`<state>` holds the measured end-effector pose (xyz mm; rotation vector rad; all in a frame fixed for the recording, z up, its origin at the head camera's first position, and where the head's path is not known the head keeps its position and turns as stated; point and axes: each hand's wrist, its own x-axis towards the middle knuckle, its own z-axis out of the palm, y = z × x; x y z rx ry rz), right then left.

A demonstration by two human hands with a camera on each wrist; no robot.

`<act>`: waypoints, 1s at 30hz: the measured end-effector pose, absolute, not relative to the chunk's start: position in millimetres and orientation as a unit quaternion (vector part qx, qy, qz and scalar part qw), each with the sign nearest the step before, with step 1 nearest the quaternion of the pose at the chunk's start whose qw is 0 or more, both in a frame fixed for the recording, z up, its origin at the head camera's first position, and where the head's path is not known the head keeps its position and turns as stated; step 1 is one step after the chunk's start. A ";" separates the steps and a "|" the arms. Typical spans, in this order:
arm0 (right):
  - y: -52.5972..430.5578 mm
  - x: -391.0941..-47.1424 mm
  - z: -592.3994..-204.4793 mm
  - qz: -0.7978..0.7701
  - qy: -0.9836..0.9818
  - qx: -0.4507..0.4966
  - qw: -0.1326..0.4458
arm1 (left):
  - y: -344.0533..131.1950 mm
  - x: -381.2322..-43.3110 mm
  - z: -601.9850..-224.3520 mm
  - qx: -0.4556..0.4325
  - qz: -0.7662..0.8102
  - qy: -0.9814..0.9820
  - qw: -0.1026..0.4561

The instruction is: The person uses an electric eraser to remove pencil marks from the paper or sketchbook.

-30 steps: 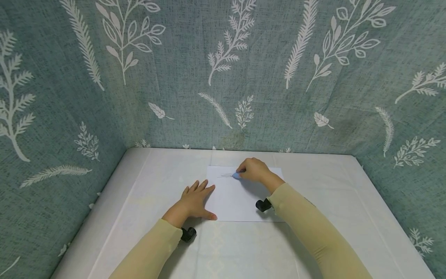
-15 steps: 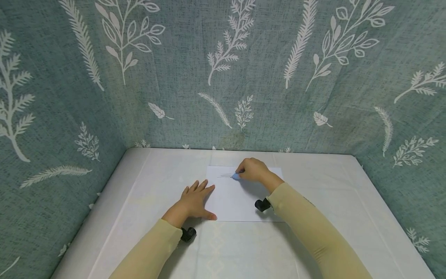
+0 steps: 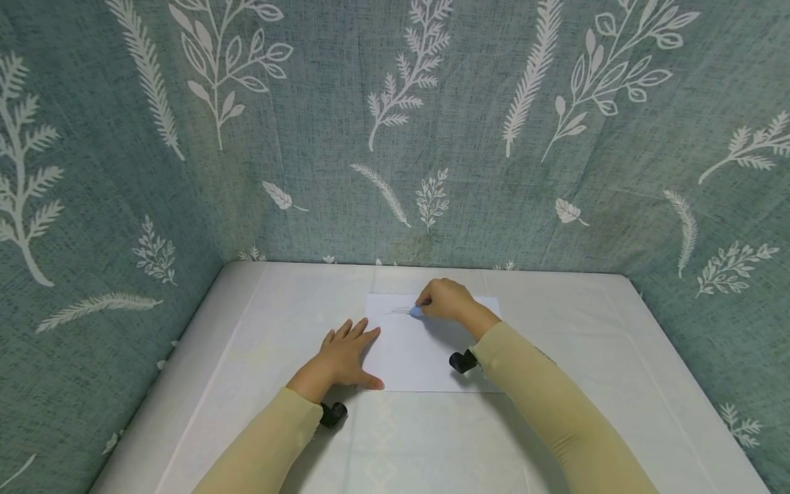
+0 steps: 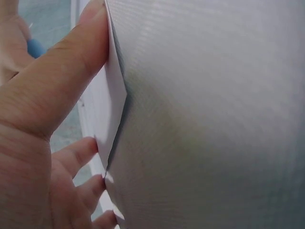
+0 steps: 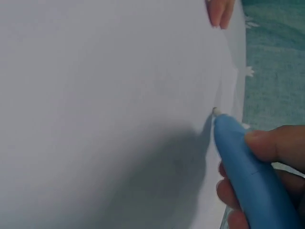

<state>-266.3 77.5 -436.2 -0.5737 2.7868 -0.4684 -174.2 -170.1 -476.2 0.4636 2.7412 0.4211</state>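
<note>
In the head view, a white sheet of paper (image 3: pixel 413 357) with a few thin dark lines (image 3: pixel 398 311) near its far left part lies on the table. My right hand (image 3: pixel 448 300) pinches a thick blue pen-shaped tool (image 5: pixel 248 167) between thumb and fingers. Its small pale tip (image 5: pixel 216 111) is right at the paper, by the right end of the lines. My left hand (image 3: pixel 345 357) lies spread over the sheet's left edge. In the left wrist view its thumb (image 4: pixel 66 67) rests along the near edge, and a corner of the sheet lifts slightly from the cloth.
A white cloth (image 3: pixel 278 295) covers the table around the sheet. Teal curtains (image 3: pixel 321 137) with white leaf prints stand behind and at both sides. A small black camera (image 3: pixel 463 361) sits at the right wrist, another black camera (image 3: pixel 334 415) at the left.
My right hand has shifted slightly to the left along the lines with the blue pen-shaped tool. The left hand and the sheet have stayed in place.
</note>
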 end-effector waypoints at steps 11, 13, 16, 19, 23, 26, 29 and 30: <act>76.3 -268.0 -437.6 -0.140 0.965 -0.186 0.117 | -168.9 -172.5 -471.7 0.162 0.151 0.961 0.168; 75.8 -267.9 -437.2 -0.144 0.964 -0.187 0.119 | -169.0 -172.2 -471.4 0.161 0.152 0.961 0.168; 74.9 -267.5 -435.9 -0.146 0.962 -0.192 0.129 | -169.4 -172.2 -471.9 0.161 0.153 0.961 0.167; 74.1 -267.8 -435.0 -0.140 0.961 -0.196 0.131 | -169.8 -173.1 -473.0 0.161 0.152 0.961 0.165; 74.2 -269.2 -436.9 -0.133 0.966 -0.189 0.117 | -170.0 -173.9 -474.6 0.163 0.153 0.961 0.164; 74.8 -270.5 -439.4 -0.135 0.968 -0.183 0.110 | -170.2 -174.2 -475.0 0.164 0.155 0.960 0.165; 74.8 -271.2 -440.2 -0.146 0.963 -0.193 0.117 | -170.7 -174.5 -474.9 0.163 0.152 0.960 0.166; 74.7 -271.3 -439.9 -0.150 0.961 -0.199 0.121 | -170.8 -174.5 -474.4 0.163 0.151 0.961 0.166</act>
